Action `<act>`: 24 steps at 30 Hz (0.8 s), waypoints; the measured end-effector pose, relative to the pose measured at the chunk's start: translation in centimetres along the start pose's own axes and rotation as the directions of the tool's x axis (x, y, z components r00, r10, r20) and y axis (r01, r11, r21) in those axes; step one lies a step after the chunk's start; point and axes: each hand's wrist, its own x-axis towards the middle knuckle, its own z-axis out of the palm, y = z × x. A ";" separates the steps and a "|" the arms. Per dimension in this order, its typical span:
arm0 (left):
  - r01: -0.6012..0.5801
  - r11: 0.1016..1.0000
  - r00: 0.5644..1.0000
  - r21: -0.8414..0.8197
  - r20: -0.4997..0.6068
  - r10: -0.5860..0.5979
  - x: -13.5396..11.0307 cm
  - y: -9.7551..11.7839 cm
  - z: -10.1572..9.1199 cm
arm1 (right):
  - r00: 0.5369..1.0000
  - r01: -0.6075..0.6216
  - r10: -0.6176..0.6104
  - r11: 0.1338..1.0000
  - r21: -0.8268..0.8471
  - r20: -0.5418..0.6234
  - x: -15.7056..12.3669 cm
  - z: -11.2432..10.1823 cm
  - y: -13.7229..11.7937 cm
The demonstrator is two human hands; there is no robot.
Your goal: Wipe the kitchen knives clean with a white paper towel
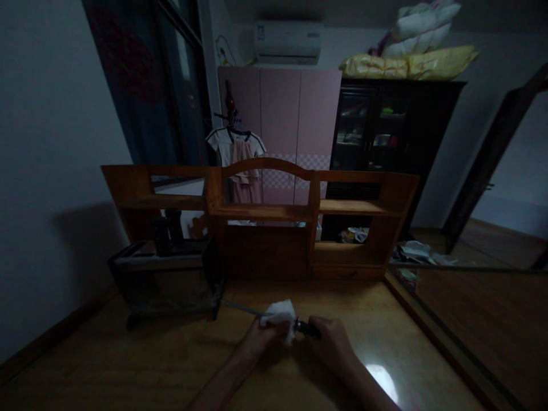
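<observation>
I see one knife (245,309), slim grey blade, black handle, and one white tissue (280,315). My left hand (260,335) grip pinches the tissue around the blade; my right hand (331,341) grip wraps the handle.

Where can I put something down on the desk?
The brown wooden desk is bare in front of the dark glass tank, left of the left hand, and right of the right hand. Crowded: the white cloth and dark-handled knife between.

One left hand (264,337), one right hand (331,342), one knife (243,309), one white cloth (280,313) and one wooden shelf unit (265,251) are showing
</observation>
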 end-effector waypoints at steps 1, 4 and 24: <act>-0.005 1.000 1.000 -0.016 -0.010 0.005 0.0 0.0 0.0 | 1.000 -0.008 0.008 1.000 0.016 0.000 0.0 0.1 -0.2; -0.015 0.996 0.999 -0.088 -0.052 0.010 0.2 0.6 0.2 | 0.999 -0.035 0.035 0.999 0.034 -0.017 0.1 0.3 -0.6; -0.383 0.829 0.892 -0.408 -0.395 0.218 2.7 3.3 -4.9 | 0.994 -0.083 0.081 0.996 -0.032 -0.069 0.8 -2.1 2.5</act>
